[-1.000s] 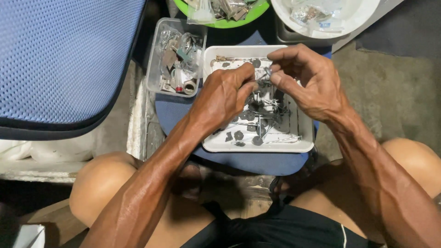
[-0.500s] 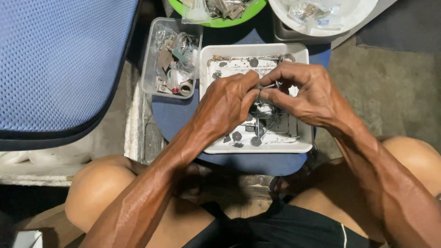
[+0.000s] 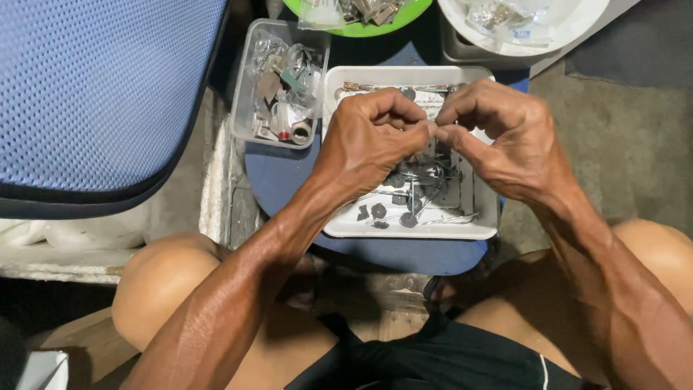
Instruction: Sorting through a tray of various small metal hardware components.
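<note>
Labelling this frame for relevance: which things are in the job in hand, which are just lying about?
In hand:
left hand and right hand, fingertips meeting on a small part, too hidden to identify
white tray of dark discs and metal pins, right beneath

Lying about:
clear box of oddments
green bowl
white bowl
blue mesh chair back

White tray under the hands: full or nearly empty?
Partly filled. The white tray holds a loose scatter of thin metal pins and dark round discs, with bare white floor showing between them; both hands hide its middle.
</note>
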